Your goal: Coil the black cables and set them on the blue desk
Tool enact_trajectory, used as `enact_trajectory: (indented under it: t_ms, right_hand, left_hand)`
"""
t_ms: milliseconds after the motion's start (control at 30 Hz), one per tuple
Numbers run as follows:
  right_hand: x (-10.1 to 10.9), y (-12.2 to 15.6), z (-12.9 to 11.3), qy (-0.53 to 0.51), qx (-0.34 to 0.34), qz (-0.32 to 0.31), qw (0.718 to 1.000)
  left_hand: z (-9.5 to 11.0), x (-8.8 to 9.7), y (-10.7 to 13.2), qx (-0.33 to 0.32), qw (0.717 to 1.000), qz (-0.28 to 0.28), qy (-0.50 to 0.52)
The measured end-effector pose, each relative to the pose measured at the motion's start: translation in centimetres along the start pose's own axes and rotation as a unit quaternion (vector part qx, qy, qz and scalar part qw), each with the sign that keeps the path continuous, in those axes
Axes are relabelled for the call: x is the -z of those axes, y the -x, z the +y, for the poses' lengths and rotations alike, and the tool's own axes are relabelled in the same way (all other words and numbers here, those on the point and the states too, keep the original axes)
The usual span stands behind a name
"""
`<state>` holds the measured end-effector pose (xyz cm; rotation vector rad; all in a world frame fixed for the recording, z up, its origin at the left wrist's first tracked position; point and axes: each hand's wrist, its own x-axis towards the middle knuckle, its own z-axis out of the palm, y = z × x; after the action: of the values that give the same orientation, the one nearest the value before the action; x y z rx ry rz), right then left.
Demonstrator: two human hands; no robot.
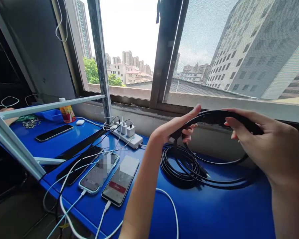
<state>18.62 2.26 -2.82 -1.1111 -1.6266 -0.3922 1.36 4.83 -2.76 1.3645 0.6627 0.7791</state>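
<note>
My left forearm rises from the bottom of the view, wrist bent back, and my left hand sits at the left end of a thick black band held up in front of the window sill. The thumb lies stretched along the top of the band and the fingers curl underneath, so that hand is closed on it. My right arm comes in from the right edge, and my right hand wraps over the band's right end, fingers hooked under it and gripping. A black cable hangs from the band and lies coiled on the blue worktop just below my hands. Two phones lie to the left.
</note>
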Motion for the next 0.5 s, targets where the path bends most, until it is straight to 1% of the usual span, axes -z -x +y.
enact_trajectory:
  t_ms: [67,167,333,400,500]
  right_hand:
    - [-0.1,0.0,0.1,0.001,-0.005,0.006,1.000]
    - [-0.2,0.1,0.3,0.005,-0.010,0.006,1.000]
    - [-0.1,0.1,0.8,0.076,-0.028,0.018,0.997]
    - [0.0,0.0,0.8,0.097,-0.049,0.010,0.994]
    - [0.0,-0.3,0.4,0.122,-0.101,-0.006,0.987]
  left_hand:
    - [0.1,-0.1,-0.1,0.014,0.999,-0.014,0.048]
    - [0.1,-0.3,-0.3,-0.004,0.999,-0.005,0.048]
    - [-0.2,-1.1,-0.7,-0.053,0.995,0.078,-0.017]
    - [-0.4,-1.3,-0.9,-0.072,0.992,0.090,-0.050]
    - [-0.6,-1.4,-1.4,-0.087,0.988,0.093,-0.086]
